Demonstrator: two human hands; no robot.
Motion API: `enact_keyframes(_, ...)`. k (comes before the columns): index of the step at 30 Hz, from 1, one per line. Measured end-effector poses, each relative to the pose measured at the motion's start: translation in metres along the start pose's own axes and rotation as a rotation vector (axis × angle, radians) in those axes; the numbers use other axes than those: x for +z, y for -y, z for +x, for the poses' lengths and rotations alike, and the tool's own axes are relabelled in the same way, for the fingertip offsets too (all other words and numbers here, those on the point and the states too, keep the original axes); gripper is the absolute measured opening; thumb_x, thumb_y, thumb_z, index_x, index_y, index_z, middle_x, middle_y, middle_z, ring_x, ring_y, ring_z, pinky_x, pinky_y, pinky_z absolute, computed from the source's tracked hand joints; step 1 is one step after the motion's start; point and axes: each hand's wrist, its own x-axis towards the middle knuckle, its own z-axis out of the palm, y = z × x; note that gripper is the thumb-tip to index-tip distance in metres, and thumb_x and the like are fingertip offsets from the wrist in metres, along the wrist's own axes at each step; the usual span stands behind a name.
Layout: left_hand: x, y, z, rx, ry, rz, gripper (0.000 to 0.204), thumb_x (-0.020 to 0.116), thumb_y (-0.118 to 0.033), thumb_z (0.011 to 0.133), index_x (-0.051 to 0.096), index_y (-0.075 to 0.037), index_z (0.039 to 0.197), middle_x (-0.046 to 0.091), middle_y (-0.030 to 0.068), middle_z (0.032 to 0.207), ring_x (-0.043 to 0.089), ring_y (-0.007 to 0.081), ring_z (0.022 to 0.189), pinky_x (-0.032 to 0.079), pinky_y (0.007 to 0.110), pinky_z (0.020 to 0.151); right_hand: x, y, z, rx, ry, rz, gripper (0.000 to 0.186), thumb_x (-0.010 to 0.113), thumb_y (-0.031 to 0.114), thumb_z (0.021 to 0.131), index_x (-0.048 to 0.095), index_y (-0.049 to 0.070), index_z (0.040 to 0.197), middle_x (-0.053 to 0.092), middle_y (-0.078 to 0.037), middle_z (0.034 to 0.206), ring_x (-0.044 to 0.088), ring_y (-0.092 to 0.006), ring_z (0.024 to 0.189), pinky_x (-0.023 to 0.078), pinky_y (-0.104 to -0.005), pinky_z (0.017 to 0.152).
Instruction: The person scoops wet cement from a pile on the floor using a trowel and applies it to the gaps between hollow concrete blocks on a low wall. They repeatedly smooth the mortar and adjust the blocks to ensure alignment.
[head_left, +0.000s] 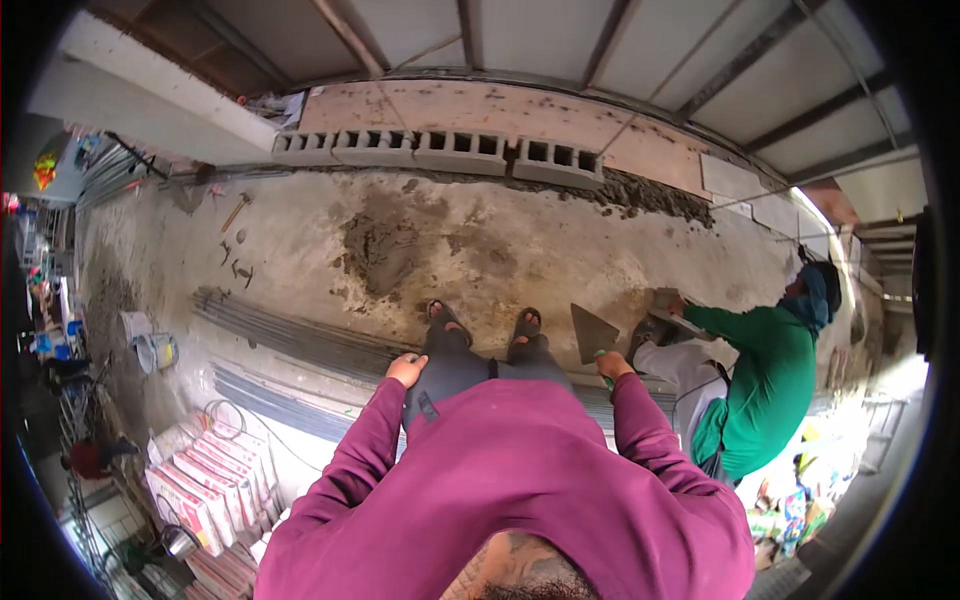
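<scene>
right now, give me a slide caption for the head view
Right hand gripping a triangular grey metal trowel, left hand against dark grey trousers, grey hollow concrete blocks ahead.

This looks like a building site. A row of hollow grey blocks [461,153] stands on a concrete floor [590,250], with a dark mortar strip [655,197] running on from the row's right end. In front of the row are a wet-looking grey patch [380,245], long metal rods [310,340] and a trowel [596,334]; to its left front lies a hammer [236,212].
</scene>
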Motion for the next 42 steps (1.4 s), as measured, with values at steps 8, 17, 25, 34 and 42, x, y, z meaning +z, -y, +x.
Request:
enact_keyframes(8, -0.061, 0.082, 0.012, -0.047, 0.002, -0.167, 0.056, 0.055, -0.049, 0.086, 0.062, -0.003, 0.116, 0.060, 0.0228, 0.118, 0.055, 0.0365, 0.114, 0.043, 0.041, 0.095, -0.083, 0.079, 0.037, 0.092, 0.112, 0.250, 0.042, 0.042, 0.027, 0.096, 0.061, -0.002, 0.072, 0.060, -0.013, 0.059, 0.061, -0.0247, 0.052, 0.044, -0.0413, 0.048)
enact_keyframes(17, -0.089, 0.173, 0.024, -0.231, -0.091, -0.249, 0.051, 0.059, -0.046, 0.086, 0.065, 0.000, 0.109, 0.064, 0.0216, 0.112, 0.058, 0.0359, 0.110, 0.044, 0.041, 0.093, -0.225, 0.279, 0.074, 0.261, 0.062, 0.436, 0.045, 0.050, 0.034, 0.090, 0.064, -0.002, 0.069, 0.063, -0.018, 0.062, 0.065, -0.0315, 0.059, 0.050, -0.0438, 0.059)
enact_keyframes(25, -0.100, 0.132, 0.038, -0.182, -0.050, -0.298, 0.052, 0.055, -0.047, 0.087, 0.064, -0.002, 0.113, 0.062, 0.0228, 0.114, 0.055, 0.0378, 0.113, 0.043, 0.043, 0.094, -0.214, 0.281, 0.143, 0.142, 0.185, 0.273, 0.035, 0.052, 0.031, 0.088, 0.066, -0.001, 0.080, 0.065, -0.021, 0.073, 0.067, -0.0338, 0.074, 0.051, -0.0451, 0.065)
enact_keyframes(34, -0.116, 0.057, 0.093, -0.187, -0.022, -0.186, 0.058, 0.051, -0.054, 0.086, 0.062, -0.006, 0.117, 0.061, 0.0269, 0.110, 0.055, 0.0425, 0.109, 0.044, 0.047, 0.092, -0.249, 0.244, 0.238, -0.231, 0.184, 0.193, 0.025, 0.058, 0.027, 0.081, 0.066, 0.003, 0.083, 0.064, -0.020, 0.072, 0.065, -0.0341, 0.071, 0.050, -0.0481, 0.064)
enact_keyframes(42, -0.148, -0.122, 0.191, -0.124, -0.411, -0.330, 0.043, 0.061, -0.033, 0.086, 0.059, -0.001, 0.115, 0.064, 0.0222, 0.104, 0.060, 0.0402, 0.099, 0.047, 0.045, 0.084, -0.274, 0.189, 0.406, -0.499, 0.183, -0.253, 0.020, 0.056, 0.019, 0.080, 0.069, 0.005, 0.078, 0.066, -0.015, 0.074, 0.065, -0.0327, 0.072, 0.051, -0.0440, 0.064)
